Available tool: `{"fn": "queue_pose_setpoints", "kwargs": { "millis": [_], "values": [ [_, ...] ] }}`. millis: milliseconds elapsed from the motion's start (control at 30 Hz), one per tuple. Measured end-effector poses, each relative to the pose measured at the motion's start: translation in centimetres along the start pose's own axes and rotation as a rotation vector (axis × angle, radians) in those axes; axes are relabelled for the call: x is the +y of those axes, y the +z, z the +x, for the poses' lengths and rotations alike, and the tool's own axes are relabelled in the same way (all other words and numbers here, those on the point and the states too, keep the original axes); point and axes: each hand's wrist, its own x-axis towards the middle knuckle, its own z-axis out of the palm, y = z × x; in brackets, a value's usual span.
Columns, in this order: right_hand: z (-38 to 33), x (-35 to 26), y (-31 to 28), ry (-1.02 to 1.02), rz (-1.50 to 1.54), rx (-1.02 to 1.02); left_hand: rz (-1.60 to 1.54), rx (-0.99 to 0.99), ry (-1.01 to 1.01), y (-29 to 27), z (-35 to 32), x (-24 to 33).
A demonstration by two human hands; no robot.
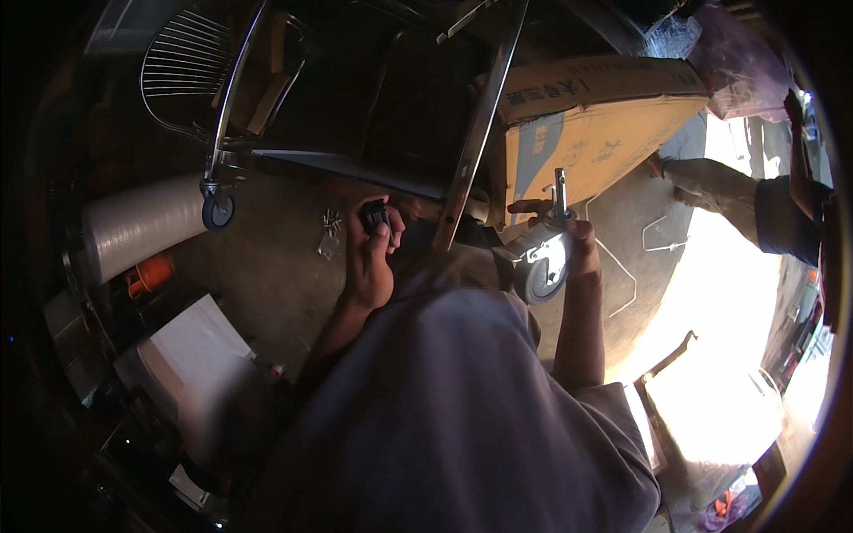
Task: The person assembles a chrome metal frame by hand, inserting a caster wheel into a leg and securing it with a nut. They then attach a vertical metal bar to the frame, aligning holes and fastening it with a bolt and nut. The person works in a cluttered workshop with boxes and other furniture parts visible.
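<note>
Between the two hands, held well apart, a bare chrome leg [484,115] slants down: left hand [371,258] curls its fingers and thumb around a small black piece [376,216], right hand [583,253] grips a loose caster [545,274], metal stem [560,190] pointing up, wheel below the fingers. Just left of the left hand, small metal parts [330,233] lie on the floor [275,266]; farther left, a second caster [217,210] sits on another chrome leg [233,102]. Beyond the right hand, a large cardboard box [591,142].
</note>
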Motion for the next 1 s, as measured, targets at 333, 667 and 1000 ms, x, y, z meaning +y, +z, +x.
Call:
{"fn": "queue_pose_setpoints", "kwargs": {
  "millis": [333,667,1000],
  "values": [
    [1.1,-1.0,0.5,-0.012,-0.072,-0.079,-0.528,0.155,-0.353,0.5,-7.6,1.4],
    [-1.8,-2.5,10.8,-0.035,-0.81,-0.414,-0.782,0.132,-0.129,0.0,-7.0,4.6],
    [-4.3,2.2,21.1,-0.396,-1.295,-0.287,-0.589,0.281,-0.095,-3.9,-10.6,7.1]
  ]
}}
